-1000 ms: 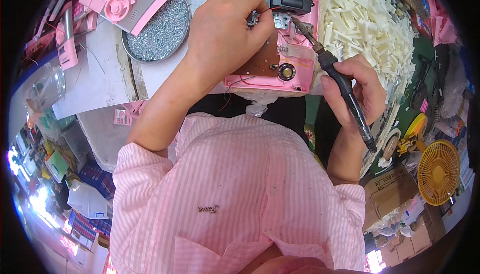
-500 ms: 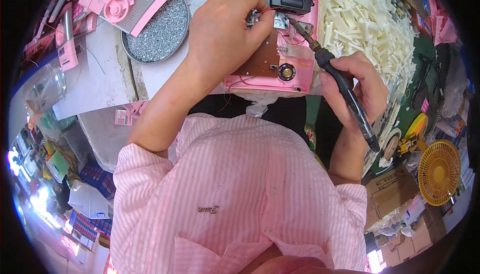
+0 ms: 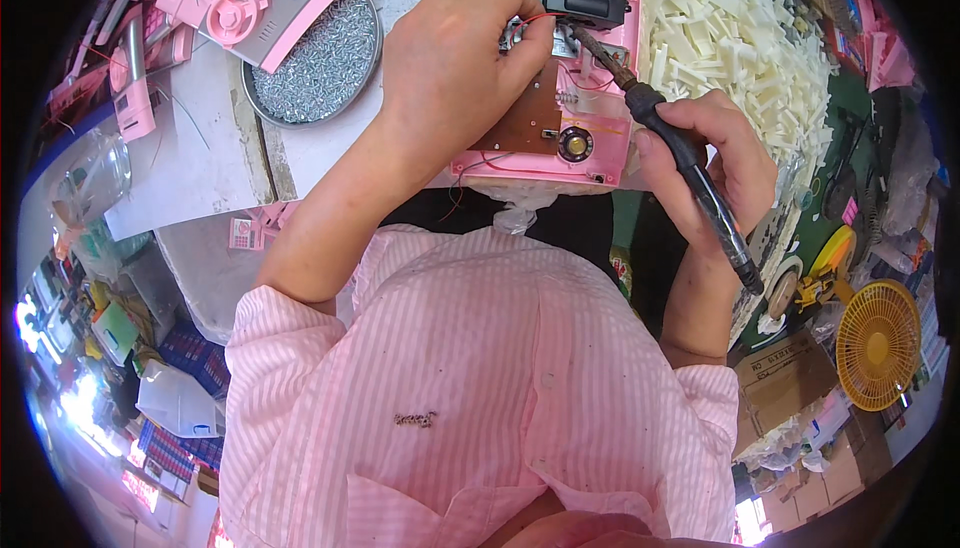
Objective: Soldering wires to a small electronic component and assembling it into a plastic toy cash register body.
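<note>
the left hand (image 3: 450, 58) pinches a thin red wire (image 3: 535, 20) over the open pink plastic casing (image 3: 600, 138) with a brown circuit board (image 3: 525, 123), on the far bench. the right hand (image 3: 715, 163) clenches a black soldering iron (image 3: 690, 163), its tip by the wire. a round tray of silver screws (image 3: 315, 58) sits left.

head-worn fisheye, looking steeply down, close.

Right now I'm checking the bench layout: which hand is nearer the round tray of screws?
Left. The left hand rests on the pink casing, just right of the tray of screws. The right hand holds the soldering iron, farther right.
</note>
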`<state>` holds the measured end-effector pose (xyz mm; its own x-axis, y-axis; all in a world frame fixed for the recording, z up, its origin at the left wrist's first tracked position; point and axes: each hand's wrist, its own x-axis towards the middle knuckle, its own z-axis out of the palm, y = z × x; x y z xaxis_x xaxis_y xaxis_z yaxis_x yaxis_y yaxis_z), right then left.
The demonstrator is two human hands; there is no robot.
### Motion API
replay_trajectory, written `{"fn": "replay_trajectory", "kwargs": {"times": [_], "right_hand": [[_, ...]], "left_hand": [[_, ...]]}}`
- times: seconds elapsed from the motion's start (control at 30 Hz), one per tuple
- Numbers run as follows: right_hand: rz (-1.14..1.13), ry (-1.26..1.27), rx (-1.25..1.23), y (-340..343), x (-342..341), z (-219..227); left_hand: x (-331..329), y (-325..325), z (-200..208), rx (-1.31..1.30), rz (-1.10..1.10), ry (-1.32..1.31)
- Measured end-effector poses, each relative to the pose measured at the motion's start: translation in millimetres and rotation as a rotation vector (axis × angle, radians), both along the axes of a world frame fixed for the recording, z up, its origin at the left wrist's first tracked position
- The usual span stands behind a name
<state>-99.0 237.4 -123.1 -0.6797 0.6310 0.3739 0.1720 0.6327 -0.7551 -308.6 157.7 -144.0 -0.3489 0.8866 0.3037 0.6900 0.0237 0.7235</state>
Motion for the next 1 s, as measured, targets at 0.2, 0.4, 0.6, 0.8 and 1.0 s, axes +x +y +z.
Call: {"fn": "replay_trajectory", "kwargs": {"times": [0.2, 0.4, 0.6, 0.8, 1.0], "right_hand": [[-0.01, -0.005, -0.028, 0, 1, -1], [0.008, 0.063, 0.007, -2, 7, -3], [-0.022, 0.081, -0.001, -5, 19, -3], [-0.06, 0.087, -0.047, -9, 24, -2], [-0.049, 0.113, -0.046, -9, 30, 0]], "left_hand": [[2, -1, -2, 0.013, 0.004, 0.092], [3, 0, -4, 0.035, -0.002, 0.12], [4, -1, -4, 0.036, 0.012, 0.101], [5, 0, -4, 0.037, 0.028, 0.107], [5, -1, -2, 0.085, 0.039, 0.118]]}}
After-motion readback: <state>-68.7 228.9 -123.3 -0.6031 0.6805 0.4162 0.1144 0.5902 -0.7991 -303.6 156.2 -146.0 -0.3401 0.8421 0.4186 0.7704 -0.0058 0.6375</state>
